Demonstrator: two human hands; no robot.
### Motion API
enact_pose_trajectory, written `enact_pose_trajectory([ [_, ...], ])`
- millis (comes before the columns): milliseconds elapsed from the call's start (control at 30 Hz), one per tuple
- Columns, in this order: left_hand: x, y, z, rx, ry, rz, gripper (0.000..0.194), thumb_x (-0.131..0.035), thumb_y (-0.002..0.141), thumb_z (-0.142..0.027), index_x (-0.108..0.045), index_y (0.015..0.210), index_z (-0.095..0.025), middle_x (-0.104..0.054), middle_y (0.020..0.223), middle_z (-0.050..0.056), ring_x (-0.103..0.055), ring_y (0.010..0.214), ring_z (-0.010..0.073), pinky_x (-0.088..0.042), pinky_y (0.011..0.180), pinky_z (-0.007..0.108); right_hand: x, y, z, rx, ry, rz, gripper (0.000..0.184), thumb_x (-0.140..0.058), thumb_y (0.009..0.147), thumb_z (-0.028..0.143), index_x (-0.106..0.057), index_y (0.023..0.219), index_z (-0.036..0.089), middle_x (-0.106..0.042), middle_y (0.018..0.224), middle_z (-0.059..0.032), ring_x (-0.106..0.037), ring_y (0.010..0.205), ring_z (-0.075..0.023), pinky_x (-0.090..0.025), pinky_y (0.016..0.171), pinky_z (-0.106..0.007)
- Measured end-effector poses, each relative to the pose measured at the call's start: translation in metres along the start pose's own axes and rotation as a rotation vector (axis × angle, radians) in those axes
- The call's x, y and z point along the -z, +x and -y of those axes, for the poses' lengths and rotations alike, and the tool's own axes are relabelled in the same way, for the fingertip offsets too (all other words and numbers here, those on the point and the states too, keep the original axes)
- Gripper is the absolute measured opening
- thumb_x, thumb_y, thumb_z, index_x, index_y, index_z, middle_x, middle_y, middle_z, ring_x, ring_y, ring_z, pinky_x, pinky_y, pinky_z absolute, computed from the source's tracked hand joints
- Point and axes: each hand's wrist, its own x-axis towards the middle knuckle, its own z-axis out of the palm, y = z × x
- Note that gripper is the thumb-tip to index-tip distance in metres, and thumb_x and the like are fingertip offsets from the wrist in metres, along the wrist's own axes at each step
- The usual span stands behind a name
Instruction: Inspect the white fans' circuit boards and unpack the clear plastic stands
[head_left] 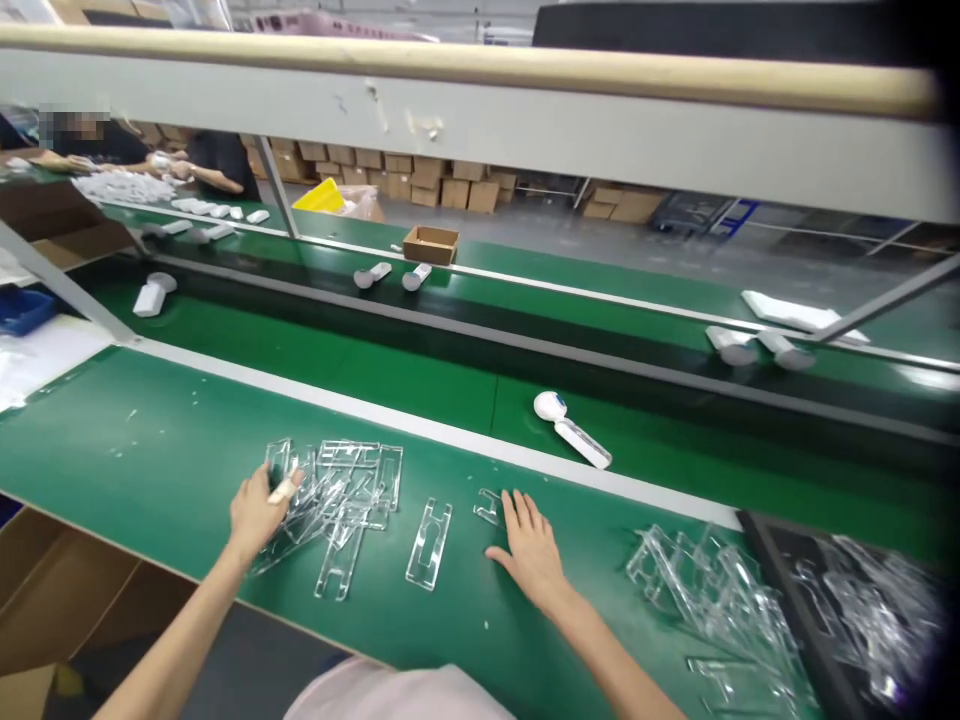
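My left hand point(259, 508) rests on the left side of a heap of clear plastic pieces point(337, 495) on the green bench, its fingers curled among them; the thumb wears a bandage. My right hand point(531, 548) lies flat and spread on the bench, fingertips touching a small clear piece point(489, 505). One clear flat piece point(429, 543) lies alone between the hands. A white hand-held device point(570, 428) lies on the conveyor belt beyond my right hand.
More clear pieces point(712, 590) are piled at right beside a black tray point(847, 600) holding others. Several white devices point(390, 273) ride the far belt point(420, 375). A cardboard box point(430, 243) stands behind. Other people work at far left point(150, 160). A grey beam point(480, 120) crosses overhead.
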Motion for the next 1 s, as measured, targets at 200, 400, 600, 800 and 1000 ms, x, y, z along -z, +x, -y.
enact_pose_trajectory([
  [200,-0.024,-0.04,-0.05,-0.13,-0.013,-0.024,0.071,-0.035,0.084,-0.055,-0.034,0.137,-0.006,-0.039,0.14,0.021,-0.029,0.13,0.0391,-0.022,0.103,0.056,-0.002,-0.014,0.017,-0.133,0.032,-0.103,0.036,-0.052,0.077,0.018,-0.056,0.112,0.012,-0.058,0.107,-0.0147,-0.052,0.101,-0.029,-0.043,0.085,-0.041],
  [400,-0.044,-0.072,-0.095,-0.301,-0.054,0.077,0.069,-0.035,0.086,-0.053,-0.034,0.138,-0.007,-0.038,0.14,0.023,-0.025,0.132,0.04,-0.017,0.104,0.058,-0.026,-0.034,0.065,-0.295,0.139,-0.191,0.032,-0.045,0.081,0.027,-0.057,0.108,0.014,-0.061,0.092,-0.0097,-0.06,0.089,-0.023,-0.048,0.078,-0.032],
  [600,-0.033,-0.078,-0.113,-0.415,-0.073,0.223,0.061,-0.036,0.087,-0.05,-0.046,0.131,-0.009,-0.046,0.131,0.024,-0.041,0.121,0.0386,-0.031,0.098,0.055,-0.051,-0.045,0.11,-0.418,0.1,-0.248,0.049,-0.043,0.081,0.025,-0.045,0.126,0.005,-0.057,0.101,-0.0191,-0.057,0.096,-0.0321,-0.049,0.076,-0.041],
  [800,-0.001,0.005,-0.098,-0.881,0.016,0.222,0.053,-0.036,0.079,-0.007,-0.051,0.128,-0.019,-0.045,0.134,0.015,-0.038,0.125,0.0303,-0.035,0.098,0.044,-0.051,-0.031,0.105,-0.357,0.121,-0.302,0.052,-0.044,0.077,0.018,-0.045,0.128,0.01,-0.056,0.099,-0.0152,-0.055,0.094,-0.0306,-0.049,0.077,-0.042],
  [1000,-0.008,0.043,-0.118,-1.249,0.157,0.435,0.057,-0.042,0.071,0.0,-0.055,0.121,-0.024,-0.062,0.111,0.01,-0.049,0.113,0.0255,-0.025,0.104,0.046,-0.04,-0.031,0.084,-0.328,0.211,-0.365,0.044,-0.037,0.082,0.019,-0.047,0.124,0.014,-0.055,0.107,-0.0118,-0.053,0.1,-0.0237,-0.045,0.089,-0.037],
])
